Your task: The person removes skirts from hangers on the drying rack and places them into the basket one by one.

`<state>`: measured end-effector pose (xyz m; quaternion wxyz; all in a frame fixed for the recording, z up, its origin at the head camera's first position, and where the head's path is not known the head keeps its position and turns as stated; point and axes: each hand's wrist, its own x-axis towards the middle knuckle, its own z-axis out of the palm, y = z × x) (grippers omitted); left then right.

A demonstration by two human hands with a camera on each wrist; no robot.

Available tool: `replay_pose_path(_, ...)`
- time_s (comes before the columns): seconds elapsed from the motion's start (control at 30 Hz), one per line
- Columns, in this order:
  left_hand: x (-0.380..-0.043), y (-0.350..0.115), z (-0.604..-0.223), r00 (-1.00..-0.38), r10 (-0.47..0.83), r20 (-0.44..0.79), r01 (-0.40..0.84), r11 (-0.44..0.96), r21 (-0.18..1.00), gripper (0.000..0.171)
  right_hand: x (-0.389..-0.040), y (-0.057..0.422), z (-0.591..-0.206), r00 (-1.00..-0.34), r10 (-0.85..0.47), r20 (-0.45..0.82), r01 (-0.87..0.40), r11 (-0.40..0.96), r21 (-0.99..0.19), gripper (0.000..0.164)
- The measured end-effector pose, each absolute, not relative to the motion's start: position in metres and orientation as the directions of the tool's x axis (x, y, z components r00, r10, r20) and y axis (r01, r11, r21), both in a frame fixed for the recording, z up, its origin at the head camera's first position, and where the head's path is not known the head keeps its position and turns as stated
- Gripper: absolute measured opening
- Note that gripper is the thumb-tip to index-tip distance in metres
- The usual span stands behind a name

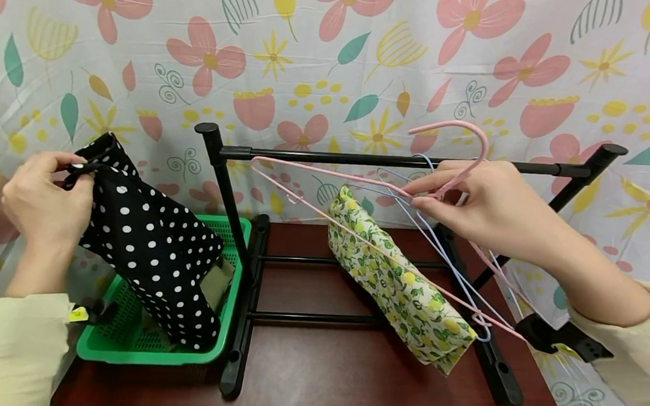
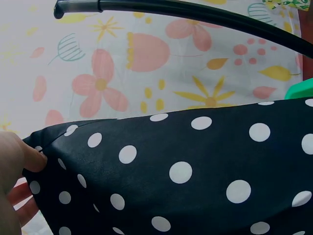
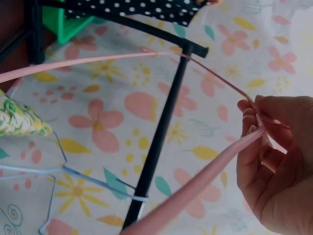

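Observation:
At the left, my left hand [image 1: 48,199] pinches the upper end of a black cloth with white polka dots [image 1: 147,241]. The cloth slants down from the fingers, its lower part over the green basket [image 1: 152,356]. In the left wrist view the thumb presses on the gathered edge of the polka-dot cloth [image 2: 181,172]. My right hand [image 1: 486,202] grips a pink hanger [image 1: 333,173] at the base of its hook, in front of the rack's top bar. The right wrist view shows the fingers curled round the pink hanger [image 3: 205,178].
A black rack [image 1: 328,158] stands on the dark brown table [image 1: 313,378]. Blue hangers [image 1: 441,246] hang from its bar, along with a lemon-print cloth [image 1: 399,277]. Olive fabric [image 1: 217,283] lies in the basket. A floral curtain [image 1: 313,51] covers the back.

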<state>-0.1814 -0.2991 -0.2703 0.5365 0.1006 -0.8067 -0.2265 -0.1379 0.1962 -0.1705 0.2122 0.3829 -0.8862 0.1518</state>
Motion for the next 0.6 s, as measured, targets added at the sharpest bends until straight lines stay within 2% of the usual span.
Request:
replay_pose_path(0.1, -0.181, -0.298, -0.275, -0.422, -0.417, 0.805, 0.073, 0.869, 0.489, 0.013, -0.136, 0.203, -0.167, -0.592, -0.617, 0.52, -0.757, 0.647, -0.094, 0.015)
replay_pose_path(0.37, -0.181, -0.296, -0.288, -0.455, -0.398, 0.797, 0.094, 0.869, 0.487, 0.013, -0.118, 0.219, -0.153, -0.592, -0.526, 0.61, -0.731, 0.67, -0.132, 0.022)
replay_pose_path(0.5, -0.18, -0.295, -0.296, -0.491, -0.356, 0.795, 0.129, 0.873, 0.47, 0.013, -0.148, 0.273, -0.173, -0.597, -0.475, 0.647, -0.727, 0.66, -0.186, 0.03)
replay_pose_path(0.53, -0.18, -0.295, -0.299, -0.501, -0.346, 0.793, 0.13, 0.876, 0.465, 0.013, -0.167, 0.3, -0.183, -0.566, -0.504, 0.653, -0.766, 0.615, -0.188, 0.033)
replay_pose_path(0.6, -0.179, -0.295, -0.304, -0.52, -0.325, 0.79, 0.13, 0.884, 0.449, 0.013, -0.179, 0.326, -0.192, -0.58, -0.475, 0.662, -0.759, 0.611, -0.227, 0.036)
